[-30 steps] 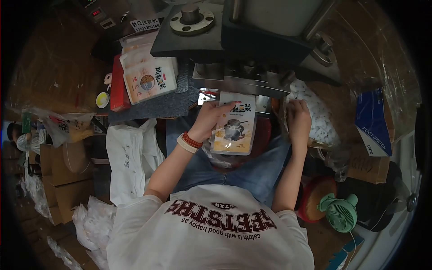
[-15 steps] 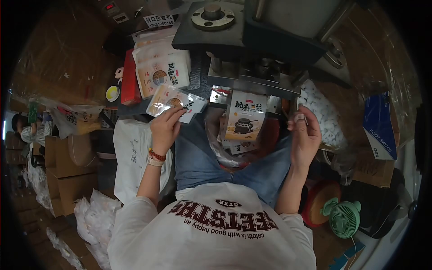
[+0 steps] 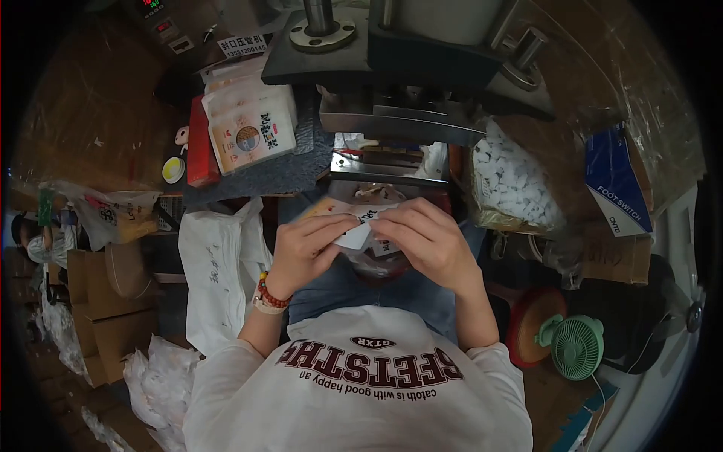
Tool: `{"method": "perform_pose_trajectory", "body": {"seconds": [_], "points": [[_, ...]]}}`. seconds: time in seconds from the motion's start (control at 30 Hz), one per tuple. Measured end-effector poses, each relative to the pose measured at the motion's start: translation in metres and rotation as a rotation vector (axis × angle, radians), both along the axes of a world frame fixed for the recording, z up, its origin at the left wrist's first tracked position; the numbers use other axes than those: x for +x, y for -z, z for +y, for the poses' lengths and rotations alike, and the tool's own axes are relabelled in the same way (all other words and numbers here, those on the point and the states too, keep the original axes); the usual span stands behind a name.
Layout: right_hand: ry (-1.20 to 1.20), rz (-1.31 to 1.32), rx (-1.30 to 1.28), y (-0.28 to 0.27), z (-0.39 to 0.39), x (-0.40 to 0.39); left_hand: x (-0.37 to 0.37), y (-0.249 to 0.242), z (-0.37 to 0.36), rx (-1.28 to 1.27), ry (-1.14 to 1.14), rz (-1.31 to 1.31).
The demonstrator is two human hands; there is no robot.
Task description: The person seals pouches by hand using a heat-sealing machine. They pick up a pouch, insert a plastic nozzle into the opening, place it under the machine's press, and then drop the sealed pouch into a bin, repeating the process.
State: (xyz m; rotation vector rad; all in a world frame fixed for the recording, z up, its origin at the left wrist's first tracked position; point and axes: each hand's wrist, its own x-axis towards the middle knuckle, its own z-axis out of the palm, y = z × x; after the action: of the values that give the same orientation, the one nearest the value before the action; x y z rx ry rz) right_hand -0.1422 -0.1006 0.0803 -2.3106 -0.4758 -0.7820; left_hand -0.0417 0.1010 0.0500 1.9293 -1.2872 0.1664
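Observation:
Between my hands, above my lap, is a printed white and orange packaging pouch (image 3: 352, 239). My left hand (image 3: 307, 248) is closed on its left side, fingers over the front. My right hand (image 3: 431, 239) pinches at the pouch's right edge, its fingertips almost meeting the left ones. Whatever small piece may be in those right fingertips is hidden. Just beyond my hands stands a press machine (image 3: 399, 124) with a metal bar and a shiny lower plate (image 3: 388, 167). Under the pouch, a clear plastic bag (image 3: 376, 267) is partly visible.
Left of the press, a stack of similar pouches (image 3: 252, 132) lies beside a red box (image 3: 199, 147). On the right stands an open container of small white pieces (image 3: 516, 181). A blue foot-switch box (image 3: 617, 184) and a green fan (image 3: 576, 346) are farther right.
My left hand has brought the pouch right, over my lap. My right hand has come left to meet it. The pouch hanging at the press has gone from there.

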Motion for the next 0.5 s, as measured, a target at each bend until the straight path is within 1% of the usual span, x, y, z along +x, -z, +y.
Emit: {"method": "perform_pose_trajectory", "body": {"seconds": [0.03,0.07,0.13,0.17,0.23,0.27,0.33,0.37,0.43,0.47,0.5], "points": [[0.008,0.008,-0.005,0.002,-0.003,0.0,-0.001,0.011,-0.006,-0.025,0.023,0.09],[0.016,0.015,-0.003,0.009,-0.007,0.001,-0.002,0.021,-0.012,-0.022,0.031,0.098],[0.065,0.09,0.26,0.026,-0.014,0.002,-0.004,0.041,-0.025,-0.105,0.067,0.584],[0.071,0.092,0.263,0.027,-0.014,0.0,-0.005,0.046,-0.031,-0.101,0.072,0.587],[0.253,0.388,0.574,0.029,-0.011,-0.005,-0.009,0.054,-0.039,-0.012,0.062,0.715],[0.26,0.392,0.578,0.033,-0.011,-0.005,-0.009,0.057,-0.042,-0.007,0.066,0.721],[0.2,0.283,1.13,0.041,-0.01,-0.005,-0.01,0.062,-0.047,-0.033,0.027,0.791],[0.21,0.292,1.135,0.041,-0.01,-0.008,-0.012,0.063,-0.049,-0.027,0.029,0.803],[0.085,0.246,1.441,0.035,-0.013,-0.007,-0.014,0.056,-0.053,-0.144,-0.009,0.728],[0.088,0.25,1.442,0.04,-0.014,-0.007,-0.015,0.053,-0.053,-0.142,-0.01,0.732],[0.163,0.262,1.132,0.048,-0.016,-0.005,-0.015,0.05,-0.052,-0.154,-0.029,0.617]]}}
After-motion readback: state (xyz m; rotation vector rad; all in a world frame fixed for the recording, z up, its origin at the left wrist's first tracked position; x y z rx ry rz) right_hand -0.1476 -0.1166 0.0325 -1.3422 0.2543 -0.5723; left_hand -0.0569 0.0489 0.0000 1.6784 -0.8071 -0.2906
